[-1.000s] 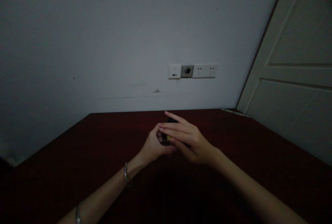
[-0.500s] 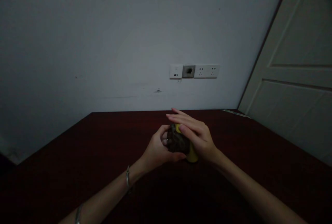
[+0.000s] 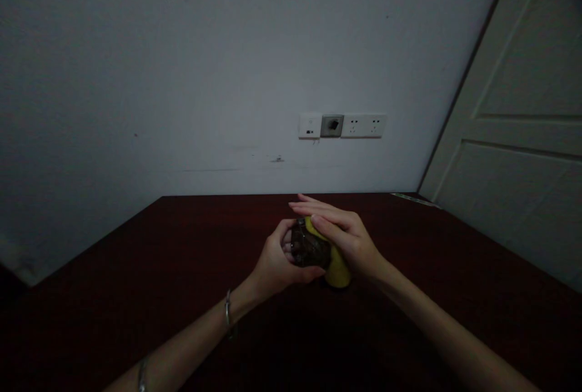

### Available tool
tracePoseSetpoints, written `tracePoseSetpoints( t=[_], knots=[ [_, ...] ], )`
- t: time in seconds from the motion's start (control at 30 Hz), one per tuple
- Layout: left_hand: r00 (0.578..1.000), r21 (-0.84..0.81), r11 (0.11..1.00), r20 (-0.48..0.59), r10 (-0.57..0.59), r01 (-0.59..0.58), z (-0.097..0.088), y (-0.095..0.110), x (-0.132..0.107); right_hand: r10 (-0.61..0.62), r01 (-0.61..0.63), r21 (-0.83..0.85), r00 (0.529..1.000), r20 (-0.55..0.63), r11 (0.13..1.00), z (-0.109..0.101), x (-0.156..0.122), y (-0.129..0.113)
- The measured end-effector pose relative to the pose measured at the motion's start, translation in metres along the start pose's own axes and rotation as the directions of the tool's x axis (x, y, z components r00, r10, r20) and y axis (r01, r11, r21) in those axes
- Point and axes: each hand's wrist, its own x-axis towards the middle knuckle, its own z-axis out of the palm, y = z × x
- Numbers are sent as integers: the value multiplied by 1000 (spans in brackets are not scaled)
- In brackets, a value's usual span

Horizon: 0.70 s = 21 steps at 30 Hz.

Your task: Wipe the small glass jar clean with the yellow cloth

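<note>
My left hand (image 3: 278,259) is wrapped round a dark, shiny, rounded object (image 3: 310,246), thumb along its near side and fingers behind it. The object has glossy highlights like glass or glaze, but the dim light hides its exact kind. A yellow cloth (image 3: 339,271) lies against its right side and top. Over the cloth is my right hand (image 3: 343,231), pressing it on the object with the thumb, while the other fingers stretch across the top. The cloth's lower end hangs below my right palm. Both hands are above the middle of the table.
The dark red table (image 3: 182,259) reaches back to a white wall (image 3: 204,77). Sockets and a switch panel (image 3: 342,126) are set in the wall. A pale panelled door (image 3: 522,113) stands at the right. A thin strip (image 3: 416,200) lies at the table's back right edge.
My right hand has shifted slightly left and down over the object, and more of the yellow cloth shows. My left hand keeps its hold almost in place.
</note>
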Motion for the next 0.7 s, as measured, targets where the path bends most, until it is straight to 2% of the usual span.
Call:
tracePoseSetpoints(
  t=[0.07,0.13,0.23,0.3,0.4,0.5,0.57,0.63,0.7],
  knots=[
    [1000,-1,1000,6,21,-21,0,0,0,-7,7,-15,1000,-8,1000,1,-1,-3],
    [999,-2,999,-13,45,-45,0,2,1,-95,97,-82,995,24,992,3,-2,-8],
    [994,48,996,-74,76,-73,1,5,2,-251,278,-182,955,159,943,4,-5,-14],
    [991,83,993,-97,91,-83,1,7,3,-300,343,-197,929,216,918,4,-6,-14],
    [997,64,997,-59,51,-47,2,10,1,-270,293,-147,950,159,945,1,-5,-9],
    [1000,-15,1000,2,-4,4,2,13,-3,-163,165,-58,986,44,985,-1,-3,-4],
    [999,-86,996,25,-29,31,2,13,-6,-116,116,-27,993,1,993,-1,-3,-4],
    [997,-138,989,44,-56,62,2,13,-8,-124,123,-43,992,-15,991,0,-4,-6],
    [994,-151,983,48,-95,101,2,13,-9,-185,185,-96,983,6,978,1,-6,-9]
  ],
)
